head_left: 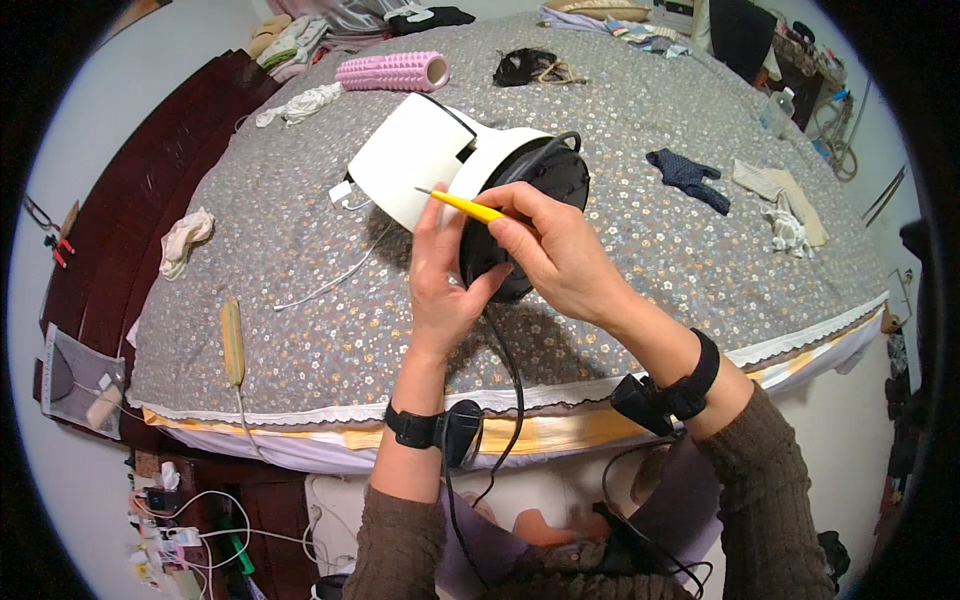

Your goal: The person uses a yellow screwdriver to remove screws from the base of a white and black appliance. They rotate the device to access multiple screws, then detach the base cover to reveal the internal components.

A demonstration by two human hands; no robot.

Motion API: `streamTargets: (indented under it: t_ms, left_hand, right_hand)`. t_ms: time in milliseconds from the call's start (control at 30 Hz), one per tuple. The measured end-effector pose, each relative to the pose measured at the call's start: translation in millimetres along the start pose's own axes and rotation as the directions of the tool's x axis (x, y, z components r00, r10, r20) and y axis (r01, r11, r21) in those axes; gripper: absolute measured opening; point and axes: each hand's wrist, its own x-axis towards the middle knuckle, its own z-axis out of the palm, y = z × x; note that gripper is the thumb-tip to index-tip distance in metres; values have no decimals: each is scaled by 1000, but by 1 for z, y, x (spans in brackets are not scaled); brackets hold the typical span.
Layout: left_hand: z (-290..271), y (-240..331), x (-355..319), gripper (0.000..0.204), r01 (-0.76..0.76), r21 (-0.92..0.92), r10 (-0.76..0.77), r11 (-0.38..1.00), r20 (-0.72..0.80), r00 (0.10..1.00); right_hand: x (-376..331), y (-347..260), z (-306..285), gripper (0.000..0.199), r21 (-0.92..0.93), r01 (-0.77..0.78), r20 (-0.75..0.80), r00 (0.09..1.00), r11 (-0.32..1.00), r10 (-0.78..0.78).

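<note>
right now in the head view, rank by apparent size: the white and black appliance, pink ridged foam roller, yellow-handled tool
1. white and black appliance, though nearest the camera
2. pink ridged foam roller, farther away
3. yellow-handled tool, in the right hand

Bedspread point(640, 240): grey, small white floral print, white lace hem over a yellow-orange band. On it, centre: appliance point(470, 165) with white body and black round end; black cord. Tool point(468, 207) across the black end: yellow handle. Far side of bedspread: pink ridged foam roller point(393, 71). Right of appliance: dark blue dotted sock point(688, 177). Wrist straps black; sleeves brown ribbed knit.
</note>
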Motion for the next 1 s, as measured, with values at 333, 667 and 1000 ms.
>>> streamTargets:
  t_ms: [333,667,1000]
  left_hand:
    - [3,12,-9,93,271,-222,-298,937,-100,949]
    - [-20,60,20,65,226,-491,-312,841,-100,945]
    - [-22,56,19,66,215,-541,-324,813,-115,939]
  right_hand:
    - [6,-10,-14,25,254,-145,-21,988,956,156]
    - [-30,-81,-53,22,-464,192,59,981,865,-186]
    - [-22,-87,-36,26,-520,255,132,967,815,-218]
